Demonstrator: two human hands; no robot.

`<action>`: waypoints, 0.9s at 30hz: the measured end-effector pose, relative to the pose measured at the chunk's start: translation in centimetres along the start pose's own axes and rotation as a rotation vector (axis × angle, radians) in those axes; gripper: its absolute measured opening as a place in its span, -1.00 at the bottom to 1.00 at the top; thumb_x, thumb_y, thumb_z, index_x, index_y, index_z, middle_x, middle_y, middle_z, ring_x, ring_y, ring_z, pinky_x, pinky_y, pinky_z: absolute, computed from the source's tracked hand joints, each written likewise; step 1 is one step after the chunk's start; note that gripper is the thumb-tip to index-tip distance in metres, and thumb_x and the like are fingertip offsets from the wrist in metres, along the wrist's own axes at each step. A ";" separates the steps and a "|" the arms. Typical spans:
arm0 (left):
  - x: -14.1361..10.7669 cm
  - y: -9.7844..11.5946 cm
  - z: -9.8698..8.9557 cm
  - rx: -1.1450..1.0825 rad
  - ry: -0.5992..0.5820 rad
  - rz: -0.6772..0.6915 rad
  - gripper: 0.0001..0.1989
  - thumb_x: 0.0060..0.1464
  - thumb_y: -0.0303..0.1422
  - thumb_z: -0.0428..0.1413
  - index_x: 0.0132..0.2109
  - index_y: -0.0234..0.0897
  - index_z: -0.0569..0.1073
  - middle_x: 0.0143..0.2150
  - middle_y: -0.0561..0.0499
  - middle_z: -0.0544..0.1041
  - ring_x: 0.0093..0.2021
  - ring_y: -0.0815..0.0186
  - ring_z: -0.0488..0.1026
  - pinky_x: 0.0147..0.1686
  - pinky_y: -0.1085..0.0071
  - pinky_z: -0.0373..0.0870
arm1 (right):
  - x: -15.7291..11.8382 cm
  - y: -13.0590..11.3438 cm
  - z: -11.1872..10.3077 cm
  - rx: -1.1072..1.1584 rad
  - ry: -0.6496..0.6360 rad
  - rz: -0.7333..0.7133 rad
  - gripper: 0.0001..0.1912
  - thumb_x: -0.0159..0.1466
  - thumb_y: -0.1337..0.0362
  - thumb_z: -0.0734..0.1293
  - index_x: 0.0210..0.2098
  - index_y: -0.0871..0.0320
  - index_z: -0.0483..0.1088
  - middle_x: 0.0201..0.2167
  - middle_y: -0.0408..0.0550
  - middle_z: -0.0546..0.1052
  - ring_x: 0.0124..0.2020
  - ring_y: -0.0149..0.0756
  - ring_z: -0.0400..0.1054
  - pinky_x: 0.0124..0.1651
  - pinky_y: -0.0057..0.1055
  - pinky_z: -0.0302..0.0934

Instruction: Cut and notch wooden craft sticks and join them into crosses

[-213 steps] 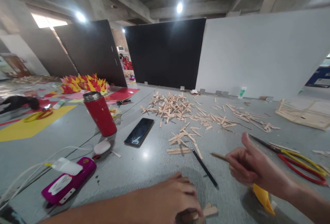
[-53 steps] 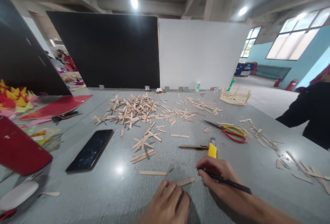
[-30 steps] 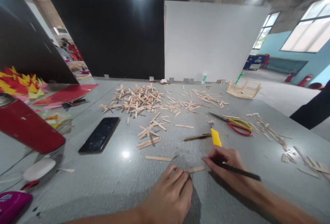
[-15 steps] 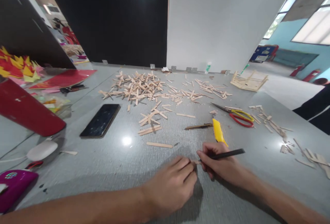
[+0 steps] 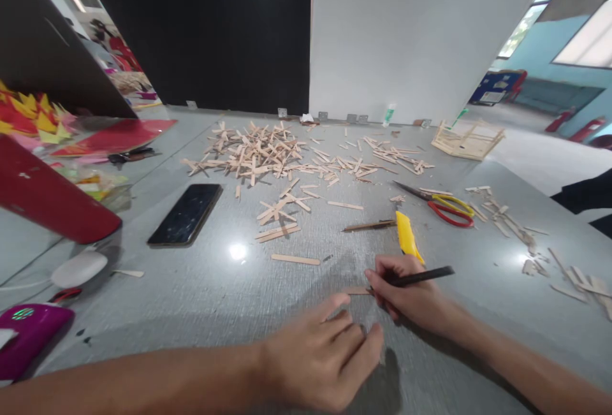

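Note:
My right hand (image 5: pixel 404 287) is closed around a black pen (image 5: pixel 428 276), its tip end hidden by the fingers at the right end of a wooden craft stick (image 5: pixel 357 290). That stick lies on the grey table, partly covered by my hands. My left hand (image 5: pixel 327 351) is open just in front of it, slightly blurred, with its fingers apart and the index fingertip by the stick's left end. Another craft stick (image 5: pixel 295 260) lies flat farther left. Beyond my right hand is a yellow-handled cutter (image 5: pixel 407 235), partly hidden by that hand.
A heap of craft sticks (image 5: pixel 261 152) spreads across the back. Scissors (image 5: pixel 444 203) and stick scraps (image 5: pixel 514 227) lie right, below a small stick frame (image 5: pixel 467 141). On the left are a phone (image 5: pixel 186 214), a white mouse (image 5: pixel 80 268) and a red cylinder (image 5: pixel 52 192).
My left hand has loosened from the craft stick, spreading its fingers and drawing back toward me, so more of the stick shows. My right hand stays on the pen.

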State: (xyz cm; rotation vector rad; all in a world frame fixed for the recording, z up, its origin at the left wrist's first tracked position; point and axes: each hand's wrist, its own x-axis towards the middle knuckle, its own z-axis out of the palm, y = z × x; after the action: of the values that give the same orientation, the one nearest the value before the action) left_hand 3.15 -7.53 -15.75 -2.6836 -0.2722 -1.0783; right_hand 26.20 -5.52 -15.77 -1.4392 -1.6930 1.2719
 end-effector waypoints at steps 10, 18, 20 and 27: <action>-0.8 0.1 1.4 0.103 -0.120 -0.117 -0.73 0.36 -0.48 0.01 0.00 -0.50 0.58 -0.15 -0.27 0.69 -0.08 0.11 0.63 0.14 0.04 0.51 | 0.0 0.4 0.0 -0.014 0.002 0.015 -0.51 0.39 0.02 0.39 -0.56 0.09 0.23 -0.71 -0.27 0.39 -0.78 -0.53 0.23 -0.73 -0.62 0.02; -0.9 0.2 1.3 0.065 -0.143 -0.121 -0.77 0.35 -0.52 0.03 0.01 -0.54 0.55 -0.13 -0.29 0.69 -0.08 0.09 0.65 0.22 0.03 0.44 | -0.1 0.3 -0.1 -0.037 0.003 0.002 -0.50 0.39 0.05 0.42 -0.57 0.10 0.23 -0.73 -0.28 0.37 -0.76 -0.53 0.23 -0.69 -0.60 0.04; -0.9 0.2 1.3 0.068 -0.141 -0.117 -0.75 0.37 -0.51 0.01 0.01 -0.53 0.55 -0.13 -0.29 0.69 -0.07 0.09 0.66 0.21 0.05 0.46 | -0.2 0.3 -0.1 -0.031 -0.007 0.005 -0.49 0.39 0.04 0.42 -0.58 0.10 0.24 -0.74 -0.27 0.37 -0.75 -0.53 0.23 -0.68 -0.60 0.04; -1.1 0.2 1.4 0.059 -0.133 -0.137 -0.73 0.37 -0.49 0.00 0.02 -0.54 0.55 -0.11 -0.30 0.70 -0.04 0.10 0.65 0.23 0.07 0.45 | -0.3 0.3 -0.1 0.014 -0.037 0.033 -0.47 0.41 -0.02 0.37 -0.58 0.10 0.25 -0.72 -0.25 0.37 -0.76 -0.54 0.21 -0.71 -0.61 0.01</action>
State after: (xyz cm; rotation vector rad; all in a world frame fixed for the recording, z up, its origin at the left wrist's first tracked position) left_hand 3.35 -7.44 -17.58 -2.7206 -0.5111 -0.9136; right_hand 26.50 -5.76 -16.00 -1.4492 -1.6874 1.3328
